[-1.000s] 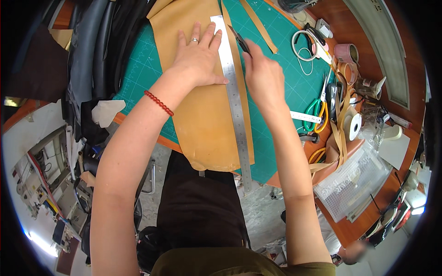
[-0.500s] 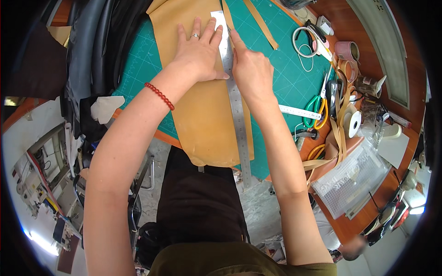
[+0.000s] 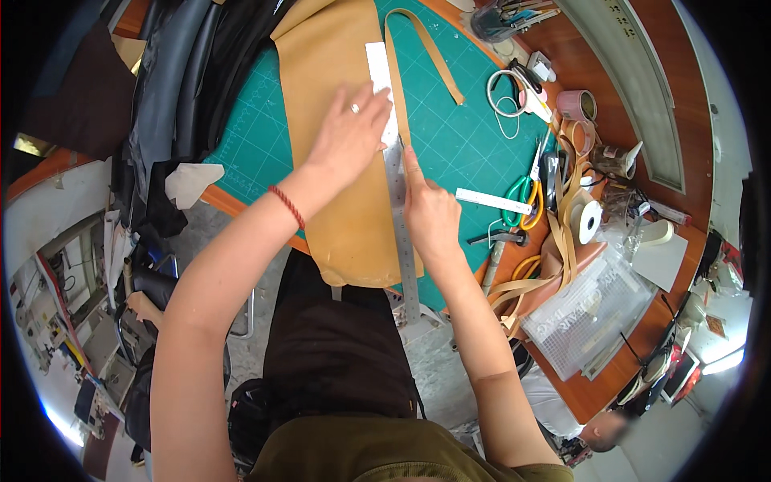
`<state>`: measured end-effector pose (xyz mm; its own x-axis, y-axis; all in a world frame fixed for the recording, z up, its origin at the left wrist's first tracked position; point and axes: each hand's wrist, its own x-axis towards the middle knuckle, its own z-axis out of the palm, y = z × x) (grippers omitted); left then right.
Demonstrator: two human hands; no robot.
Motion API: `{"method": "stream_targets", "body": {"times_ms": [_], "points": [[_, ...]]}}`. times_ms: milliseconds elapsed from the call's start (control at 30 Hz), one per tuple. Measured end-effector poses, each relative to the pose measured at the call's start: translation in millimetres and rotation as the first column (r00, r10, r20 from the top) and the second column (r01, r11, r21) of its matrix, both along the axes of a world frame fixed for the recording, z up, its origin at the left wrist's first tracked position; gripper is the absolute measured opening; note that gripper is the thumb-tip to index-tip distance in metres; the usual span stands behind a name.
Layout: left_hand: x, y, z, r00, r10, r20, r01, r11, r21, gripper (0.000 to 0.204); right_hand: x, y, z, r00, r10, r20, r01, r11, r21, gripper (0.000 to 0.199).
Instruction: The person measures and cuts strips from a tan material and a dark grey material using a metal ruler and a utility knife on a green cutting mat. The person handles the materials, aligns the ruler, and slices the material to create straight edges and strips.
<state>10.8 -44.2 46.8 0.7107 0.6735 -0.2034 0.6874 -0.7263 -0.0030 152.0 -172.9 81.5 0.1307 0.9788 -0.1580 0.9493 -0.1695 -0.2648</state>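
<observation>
A large piece of tan leather (image 3: 345, 241) lies lengthwise on a green cutting mat (image 3: 490, 120), its near end reaching past the mat's edge. Along its right side runs a long metal ruler (image 3: 408, 281). My left hand (image 3: 347, 132) lies flat over leather and ruler, fingers spread, fingertips on the metal. Closed with its index finger stretched forward, my right hand (image 3: 431, 213) is at the ruler's right edge. A thin dark knife tip (image 3: 401, 141) shows ahead of that finger; the handle is hidden. Beyond it, a narrow leather strip (image 3: 440, 64) curls away to the right.
Right of the mat are scissors with green handles (image 3: 514, 199), a short white ruler (image 3: 490, 201), a white spool (image 3: 590, 221), tape rolls (image 3: 577, 106) and a clear plastic sheet (image 3: 590, 309). Dark material rolls (image 3: 173, 80) hang at left. Another person (image 3: 554, 406) is at lower right.
My right hand has moved nearer to me along the ruler, and more of the strip has separated and curls. My left hand has slid nearer too. The whole view has shifted slightly.
</observation>
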Motion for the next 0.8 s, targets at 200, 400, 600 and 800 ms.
{"method": "stream_targets", "body": {"times_ms": [200, 400, 600, 800], "points": [[0, -29, 19, 0.990, 0.012, 0.141, -0.002, 0.997, -0.072, 0.111, 6, 2, 0, 0.999, -0.009, -0.044, 0.008, 1.000, -0.022, 0.058], [18, -28, 40, 0.986, -0.004, -0.164, -0.011, 0.996, -0.092, 0.123, -1, -10, -2, 0.997, -0.029, -0.077, 0.030, 1.000, 0.005, 0.060], [25, -31, 45, 0.971, 0.011, -0.241, -0.038, 0.994, -0.107, 0.123, -6, -92, 7, 0.994, -0.077, -0.081, 0.072, 0.996, -0.055, 0.066], [21, -45, 42, 0.994, 0.068, -0.081, -0.072, 0.996, -0.047, 0.113, -9, -133, 9, 0.990, -0.111, -0.089, 0.101, 0.989, -0.105, 0.068]]}}
